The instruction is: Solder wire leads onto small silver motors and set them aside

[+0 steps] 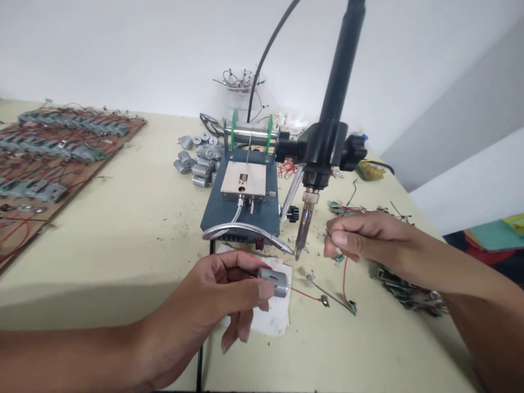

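My left hand (221,297) pinches a small silver DC motor (275,281) between thumb and fingers, over a white cloth pad (275,319). A red wire (305,295) runs from the motor to small parts lying on the table. My right hand (360,237) is closed in a pinch on a thin wire with a small green part (339,256), just right of the soldering iron tip (298,252). The black soldering iron (331,125) hangs in a clamp above the blue soldering station (241,204), whose flexible metal tube (245,232) ends near the tip.
A heap of silver motors (198,158) lies behind the station by a solder spool (250,132). A brown board (61,158) with rows of wired motors fills the left. More wired green parts (405,289) lie under my right forearm. Solder debris dots the table.
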A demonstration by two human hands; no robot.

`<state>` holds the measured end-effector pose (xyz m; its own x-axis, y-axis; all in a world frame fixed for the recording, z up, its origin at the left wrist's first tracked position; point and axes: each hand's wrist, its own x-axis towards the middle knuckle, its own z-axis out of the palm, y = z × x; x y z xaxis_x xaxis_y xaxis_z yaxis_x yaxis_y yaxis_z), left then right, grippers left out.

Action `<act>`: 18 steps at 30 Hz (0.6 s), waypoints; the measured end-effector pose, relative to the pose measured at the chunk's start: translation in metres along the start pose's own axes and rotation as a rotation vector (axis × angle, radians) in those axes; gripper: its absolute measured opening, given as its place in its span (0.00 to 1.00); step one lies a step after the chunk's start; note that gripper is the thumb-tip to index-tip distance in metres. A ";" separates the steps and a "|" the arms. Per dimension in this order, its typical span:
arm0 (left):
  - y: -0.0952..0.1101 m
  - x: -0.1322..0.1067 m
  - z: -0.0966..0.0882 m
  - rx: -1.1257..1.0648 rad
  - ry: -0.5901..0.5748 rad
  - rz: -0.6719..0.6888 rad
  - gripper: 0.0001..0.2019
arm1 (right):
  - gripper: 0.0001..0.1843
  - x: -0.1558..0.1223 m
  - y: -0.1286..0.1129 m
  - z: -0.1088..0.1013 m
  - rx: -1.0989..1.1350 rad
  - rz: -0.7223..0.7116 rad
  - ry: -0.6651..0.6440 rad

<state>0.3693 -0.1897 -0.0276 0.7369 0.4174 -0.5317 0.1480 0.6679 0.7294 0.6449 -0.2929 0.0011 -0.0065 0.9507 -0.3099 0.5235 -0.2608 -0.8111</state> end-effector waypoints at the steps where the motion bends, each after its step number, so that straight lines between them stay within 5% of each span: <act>1: 0.000 0.000 0.000 0.000 0.000 -0.009 0.14 | 0.23 0.001 0.001 0.000 0.010 0.007 -0.011; 18: -0.001 0.001 0.002 0.010 0.057 -0.019 0.14 | 0.21 0.017 0.011 0.010 0.415 0.084 0.078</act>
<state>0.3714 -0.1914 -0.0282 0.6951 0.4394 -0.5690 0.1681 0.6702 0.7229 0.6418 -0.2814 -0.0179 0.0940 0.9289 -0.3581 0.1322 -0.3682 -0.9203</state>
